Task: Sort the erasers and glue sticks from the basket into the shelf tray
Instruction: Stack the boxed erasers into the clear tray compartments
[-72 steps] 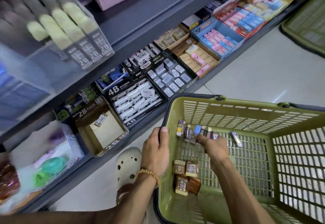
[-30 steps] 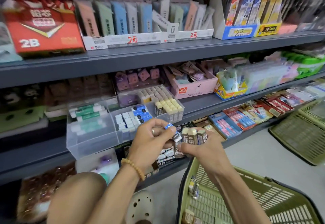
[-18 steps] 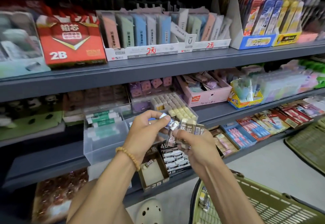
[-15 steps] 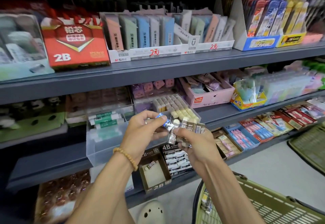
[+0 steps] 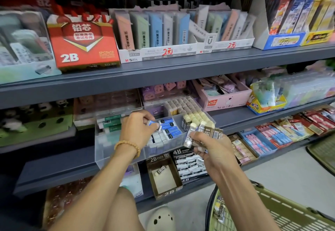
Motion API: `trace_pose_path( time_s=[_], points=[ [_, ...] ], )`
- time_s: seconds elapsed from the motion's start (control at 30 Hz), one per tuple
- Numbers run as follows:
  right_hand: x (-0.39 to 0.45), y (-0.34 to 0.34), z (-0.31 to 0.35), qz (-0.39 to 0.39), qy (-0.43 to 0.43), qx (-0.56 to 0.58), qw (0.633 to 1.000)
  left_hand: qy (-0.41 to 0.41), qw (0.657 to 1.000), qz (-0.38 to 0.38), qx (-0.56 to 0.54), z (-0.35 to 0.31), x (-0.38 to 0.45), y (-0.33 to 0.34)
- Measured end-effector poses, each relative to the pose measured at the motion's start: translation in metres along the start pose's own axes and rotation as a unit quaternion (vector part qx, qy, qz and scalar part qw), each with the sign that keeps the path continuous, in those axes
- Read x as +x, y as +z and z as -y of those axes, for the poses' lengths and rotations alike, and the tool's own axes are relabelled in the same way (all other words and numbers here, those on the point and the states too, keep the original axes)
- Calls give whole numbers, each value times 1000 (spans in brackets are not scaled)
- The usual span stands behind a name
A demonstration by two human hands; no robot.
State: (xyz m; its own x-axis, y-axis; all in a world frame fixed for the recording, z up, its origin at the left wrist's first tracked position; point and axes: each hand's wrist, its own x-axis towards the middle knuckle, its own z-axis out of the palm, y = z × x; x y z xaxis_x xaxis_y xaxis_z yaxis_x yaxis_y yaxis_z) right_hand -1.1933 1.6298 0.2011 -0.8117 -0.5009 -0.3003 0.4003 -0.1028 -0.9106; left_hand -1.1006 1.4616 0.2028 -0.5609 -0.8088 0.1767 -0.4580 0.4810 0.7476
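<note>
- Left hand pinching one small blue-and-white wrapped eraser between thumb and fingertips, right above the middle compartment of the clear plastic shelf tray.
- Right hand clamped round a fanned bundle of brown-and-cream sleeved erasers, just right of that pinch and near the tray's right wall.
- Likely slip: too many pieces in one fist; any loosening of the fingers probably drops one past the grey shelf edge toward the floor or the green slotted plastic basket below.
- Risk of missorting: blue-wrapped erasers already stacked directly under the pinch, cream-topped ones one compartment to the right, green-wrapped ones to the left; a careless release could land across a divider.
- Little headroom: the shelf above hangs over the tray's rear, so entry seems easiest from the front, over the tray's low clear wall.
- Open room: some free space at the front of the left compartment; beneath the fists, cardboard 2B box and 4B box crowded close.
- Glue sticks: cannot tell which, if any, from this view.
</note>
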Motion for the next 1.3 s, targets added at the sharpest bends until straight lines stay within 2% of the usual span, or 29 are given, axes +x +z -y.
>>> trace_pose_path(
  time_s=[0.13, 0.3, 0.47, 0.77, 0.93, 0.97, 1.03, 1.07, 1.13, 1.2, 1.3],
  points=[
    [-1, -2, -2, 5, -2, 1, 1000, 52, 989, -10, 138, 2, 5, 1],
    [0, -4, -2, 9, -1, 7, 1000, 40, 985, 22, 164, 12, 10, -11],
    [1, -4, -2, 11, -4, 13, 1000, 59, 977, 84, 188, 17, 16, -18],
    [2, -7, -6, 5, 2, 17, 1000, 112, 964, 121, 210, 16, 29, -16],
    [0, -5, -6, 12, -2, 9, 1000, 115, 960, 134, 215, 12, 30, -11],
    [-1, -5, -6, 14, -8, 2, 1000, 116, 965, 123, 200, 9, 27, -9],
    [-1, -5, -6, 21, -32, -16, 999, 119, 985, 100, 69, -4, 16, -5],
    [-2, -4, -5, 26, -48, -27, 998, 119, 986, 111, -25, -13, 8, -3],
    [-1, -4, -3, 39, -77, -52, 995, 116, 963, 188, -155, -31, -6, 0],
    [1, -3, 0, 50, -96, -65, 992, 110, 941, 256, -192, -40, -11, 6],
    [3, -7, 5, 59, -111, -57, 990, 95, 930, 289, -205, -47, -6, 11]
  ],
)
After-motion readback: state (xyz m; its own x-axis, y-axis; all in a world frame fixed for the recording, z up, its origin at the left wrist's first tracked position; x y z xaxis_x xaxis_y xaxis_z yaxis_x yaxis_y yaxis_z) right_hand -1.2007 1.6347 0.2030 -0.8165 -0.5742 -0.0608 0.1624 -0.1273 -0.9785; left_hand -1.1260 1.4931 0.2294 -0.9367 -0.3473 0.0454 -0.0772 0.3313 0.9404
